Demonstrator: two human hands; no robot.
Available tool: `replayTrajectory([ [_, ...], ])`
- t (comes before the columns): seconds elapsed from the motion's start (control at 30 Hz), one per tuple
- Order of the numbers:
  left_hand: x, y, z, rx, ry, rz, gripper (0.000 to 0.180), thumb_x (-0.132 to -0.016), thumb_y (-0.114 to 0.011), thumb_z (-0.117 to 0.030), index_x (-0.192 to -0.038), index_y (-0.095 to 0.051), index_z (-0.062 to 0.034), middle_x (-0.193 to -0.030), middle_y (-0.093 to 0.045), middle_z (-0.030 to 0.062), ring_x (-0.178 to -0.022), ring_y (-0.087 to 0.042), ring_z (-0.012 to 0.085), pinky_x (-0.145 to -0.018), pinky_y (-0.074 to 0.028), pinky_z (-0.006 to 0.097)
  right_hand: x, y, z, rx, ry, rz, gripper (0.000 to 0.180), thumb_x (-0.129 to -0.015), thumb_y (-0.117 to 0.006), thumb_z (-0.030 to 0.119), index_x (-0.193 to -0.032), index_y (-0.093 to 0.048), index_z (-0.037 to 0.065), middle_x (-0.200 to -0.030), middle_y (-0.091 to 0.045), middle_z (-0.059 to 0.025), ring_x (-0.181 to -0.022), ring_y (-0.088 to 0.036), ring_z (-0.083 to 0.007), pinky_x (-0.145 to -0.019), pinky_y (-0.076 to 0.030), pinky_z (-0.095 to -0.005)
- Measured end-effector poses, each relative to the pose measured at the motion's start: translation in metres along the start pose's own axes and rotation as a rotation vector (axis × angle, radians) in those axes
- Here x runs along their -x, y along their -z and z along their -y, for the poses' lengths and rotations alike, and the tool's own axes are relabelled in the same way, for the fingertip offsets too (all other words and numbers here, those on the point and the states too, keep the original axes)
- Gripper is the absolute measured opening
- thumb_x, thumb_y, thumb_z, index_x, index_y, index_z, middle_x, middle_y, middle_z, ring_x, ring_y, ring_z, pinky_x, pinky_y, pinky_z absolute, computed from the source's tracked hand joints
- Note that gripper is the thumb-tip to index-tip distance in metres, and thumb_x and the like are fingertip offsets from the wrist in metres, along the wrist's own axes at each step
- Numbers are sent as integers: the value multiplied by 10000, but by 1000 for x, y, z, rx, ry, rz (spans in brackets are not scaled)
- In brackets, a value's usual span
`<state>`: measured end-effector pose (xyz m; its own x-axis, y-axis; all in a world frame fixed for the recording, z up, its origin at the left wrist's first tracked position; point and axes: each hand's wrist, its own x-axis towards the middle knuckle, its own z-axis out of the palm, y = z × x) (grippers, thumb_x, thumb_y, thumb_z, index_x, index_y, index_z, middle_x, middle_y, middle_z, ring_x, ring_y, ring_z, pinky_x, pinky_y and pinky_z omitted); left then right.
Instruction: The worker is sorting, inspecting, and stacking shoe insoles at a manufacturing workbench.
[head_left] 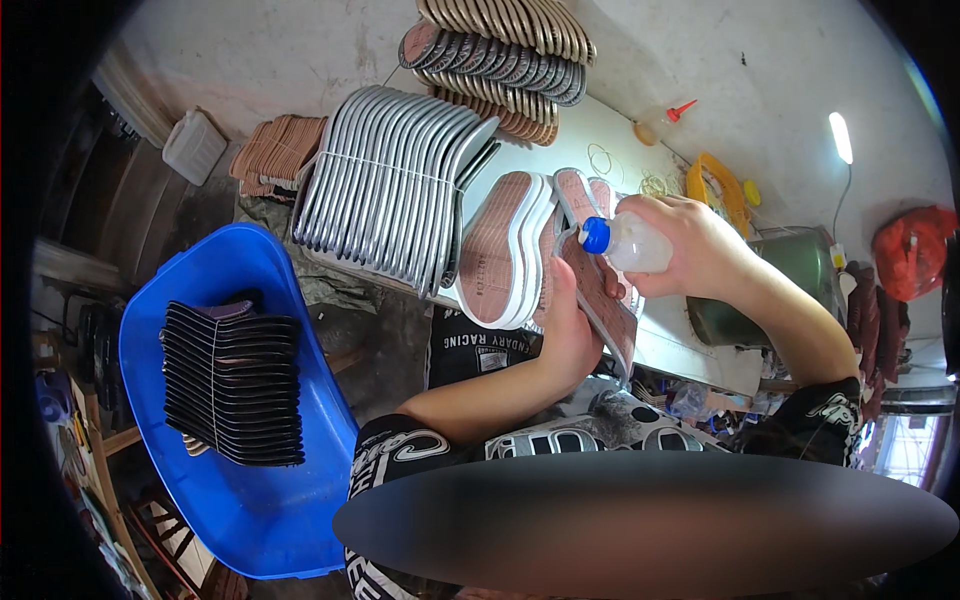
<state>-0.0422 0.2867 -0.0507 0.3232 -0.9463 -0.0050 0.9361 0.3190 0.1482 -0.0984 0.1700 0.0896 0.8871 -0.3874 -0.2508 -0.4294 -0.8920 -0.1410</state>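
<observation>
My right hand (690,245) is wrapped round a translucent plastic bottle (645,245) with a blue cap, tipped so the cap points left. Below the cap is a pinkish-brown shoe sole (617,335), gripped by my left hand (573,338) with the thumb on the near side; some of its fingertips show beside the bottle. I cannot tell whether the cap touches the sole. Just left of that hand, several white-edged soles with brown faces (500,250) stand in an overlapping stack. More brown soles (575,195) lie behind the bottle, partly hidden.
Tied silver-edged soles (385,190) fill the white table's left end, and further stacks (495,65) stand at the back. On the floor, a blue tub (310,500) holds a tied black bundle (235,385). A yellow basket (712,180) and red-tipped bottle (660,122) sit along the wall.
</observation>
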Motion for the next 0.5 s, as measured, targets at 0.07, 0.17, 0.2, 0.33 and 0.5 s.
replayTrajectory([
  [0.07,0,1,-1,-9,-18,2,619,-924,-293,-669,-1073,-456,-90,-852,-436,24,-776,-407,147,-757,-357,301,-2,1,2,-11,6,-2,597,-610,-709,293,-1141,-530,86,-886,-630,-191,-860,-618,-359,-753,-501,-439],
  [0.17,-2,5,-1,-11,-16,22,613,-925,-296,-665,-1076,-456,-92,-854,-440,23,-777,-409,146,-755,-358,302,-5,6,7,-20,-43,46,626,-600,-746,282,-1143,-552,39,-990,-626,-182,-902,-606,-363,-790,-490,-413],
  [0.2,-2,5,-1,-8,-14,21,613,-925,-296,-665,-1076,-456,-92,-854,-440,23,-777,-409,146,-755,-358,302,-5,6,7,-19,-45,49,626,-600,-746,282,-1143,-552,39,-990,-626,-182,-902,-606,-363,-790,-490,-413],
  [0.33,0,-1,-2,7,-3,0,603,-933,-299,-651,-1089,-456,-91,-865,-442,21,-777,-410,146,-754,-359,303,-5,9,8,-20,-85,71,618,-601,-740,281,-1142,-556,45,-995,-626,-181,-911,-606,-363,-794,-490,-413],
  [0.5,0,1,-3,4,-13,-4,600,-938,-294,-645,-1102,-454,-90,-873,-440,21,-778,-408,145,-755,-360,304,-7,10,9,-7,-85,88,625,-603,-741,279,-1154,-548,54,-1000,-626,-181,-924,-605,-366,-799,-489,-415],
])
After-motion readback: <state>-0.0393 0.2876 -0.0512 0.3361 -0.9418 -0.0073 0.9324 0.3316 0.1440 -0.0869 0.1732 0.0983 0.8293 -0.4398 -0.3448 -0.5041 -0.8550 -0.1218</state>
